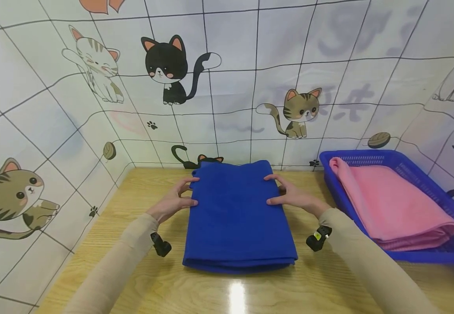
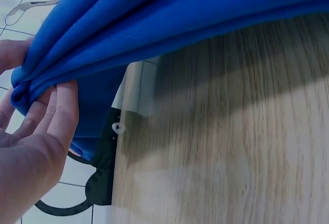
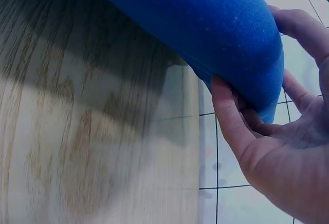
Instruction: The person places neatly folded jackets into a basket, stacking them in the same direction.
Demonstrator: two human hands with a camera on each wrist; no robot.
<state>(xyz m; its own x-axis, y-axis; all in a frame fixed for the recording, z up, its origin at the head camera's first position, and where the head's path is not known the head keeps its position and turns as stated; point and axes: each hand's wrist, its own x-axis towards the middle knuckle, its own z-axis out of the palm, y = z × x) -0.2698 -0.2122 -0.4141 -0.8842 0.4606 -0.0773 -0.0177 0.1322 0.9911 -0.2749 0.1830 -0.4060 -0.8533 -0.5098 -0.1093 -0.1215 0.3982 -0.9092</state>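
Note:
A folded blue cloth, stacked in several soft layers, is held between both hands over the wooden table. At its left edge the left hand grips it, thumb on top and fingers tucked below. In the left wrist view the layers of blue cloth bunch between thumb and fingers. The right hand grips the opposite edge the same way. The right wrist view shows a smooth rounded fold of the cloth between thumb and fingers. Both wrist views show its side raised above the tabletop, with a shadow beneath.
A blue plastic basket stands on the right of the wooden table, with a folded pink cloth lying in it. Behind and to the left, the table meets a wall covering printed with cats and grid lines.

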